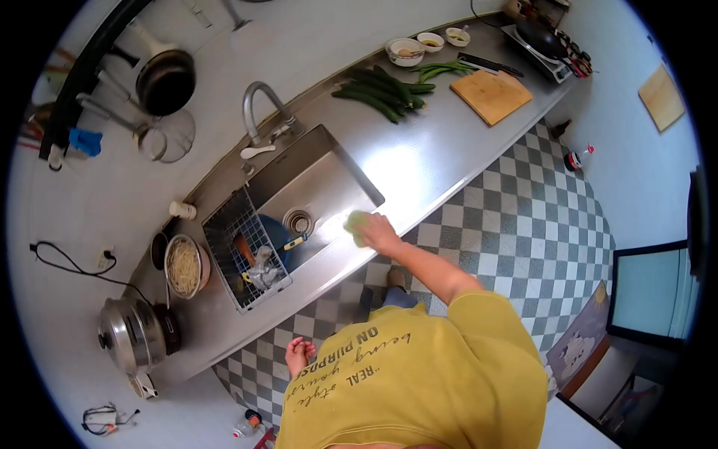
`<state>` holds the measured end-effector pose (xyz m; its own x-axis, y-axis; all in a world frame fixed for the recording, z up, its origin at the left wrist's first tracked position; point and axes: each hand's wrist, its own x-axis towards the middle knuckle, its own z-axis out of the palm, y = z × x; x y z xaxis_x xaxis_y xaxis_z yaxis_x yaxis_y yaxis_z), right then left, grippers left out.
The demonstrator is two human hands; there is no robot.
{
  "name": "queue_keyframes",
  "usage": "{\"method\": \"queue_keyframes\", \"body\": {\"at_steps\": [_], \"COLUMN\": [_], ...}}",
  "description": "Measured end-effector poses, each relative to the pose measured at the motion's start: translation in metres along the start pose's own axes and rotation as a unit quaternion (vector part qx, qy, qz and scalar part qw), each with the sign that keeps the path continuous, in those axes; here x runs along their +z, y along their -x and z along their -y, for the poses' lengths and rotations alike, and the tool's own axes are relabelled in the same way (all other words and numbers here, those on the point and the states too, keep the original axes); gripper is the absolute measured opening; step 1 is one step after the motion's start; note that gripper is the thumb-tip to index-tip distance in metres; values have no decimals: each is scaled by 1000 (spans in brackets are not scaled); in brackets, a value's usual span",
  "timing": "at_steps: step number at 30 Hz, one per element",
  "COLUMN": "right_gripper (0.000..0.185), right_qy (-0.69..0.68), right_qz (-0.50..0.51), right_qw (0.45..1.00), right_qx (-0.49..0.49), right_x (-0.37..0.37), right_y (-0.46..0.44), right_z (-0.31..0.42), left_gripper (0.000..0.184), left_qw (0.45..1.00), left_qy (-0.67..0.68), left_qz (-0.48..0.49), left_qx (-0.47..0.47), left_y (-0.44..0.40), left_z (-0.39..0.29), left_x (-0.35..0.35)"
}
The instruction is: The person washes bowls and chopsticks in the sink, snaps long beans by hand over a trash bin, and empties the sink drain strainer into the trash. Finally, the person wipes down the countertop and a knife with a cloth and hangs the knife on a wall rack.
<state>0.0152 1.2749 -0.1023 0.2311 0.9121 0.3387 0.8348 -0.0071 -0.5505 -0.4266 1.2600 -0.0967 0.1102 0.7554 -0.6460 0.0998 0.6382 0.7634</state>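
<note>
My right hand [378, 233] is closed on a pale green cloth [357, 227] at the near rim of the steel sink [336, 172]. Whether it is a cloth or a thin sponge is hard to tell. My left hand [299, 353] hangs beside my body, away from the counter, with its fingers curled and nothing visible in them. Inside the sink, left of my right hand, sit a blue basin [275, 230] and a yellow-and-dark handle [295, 242]. A wire rack [235, 224] spans the sink's left end, holding a crumpled clear bag [265, 271].
Cucumbers [381, 91], green peppers [441, 69], a knife [490, 64], a cutting board [491, 96] and small bowls [430, 42] lie on the right counter [426, 157]. The faucet [263, 112] arches behind the sink. A noodle bowl [185, 267] and steel pot [131, 335] stand left.
</note>
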Motion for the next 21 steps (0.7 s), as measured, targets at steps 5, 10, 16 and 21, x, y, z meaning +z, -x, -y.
{"method": "queue_keyframes", "body": {"at_steps": [5,10,16,21], "right_gripper": [35,40,60,69], "right_qy": [-265,-570,32,141], "right_qz": [-79,-223,-198,-132], "right_qw": [928,689,867,898], "right_qx": [249,389,457,394], "right_x": [18,-76,-101,-105], "right_y": [-12,-23,31,-10], "right_z": [-11,-35,-170,-245], "left_gripper": [16,14,13,14], "left_qw": [994,989,986,989], "left_qy": [-76,-66,-92,-106], "left_qz": [68,120,133,94], "left_qx": [41,53,49,27], "left_y": [-19,-68,-75,-81], "left_z": [-35,-67,-90,-85], "left_x": [37,86,163,229]}}
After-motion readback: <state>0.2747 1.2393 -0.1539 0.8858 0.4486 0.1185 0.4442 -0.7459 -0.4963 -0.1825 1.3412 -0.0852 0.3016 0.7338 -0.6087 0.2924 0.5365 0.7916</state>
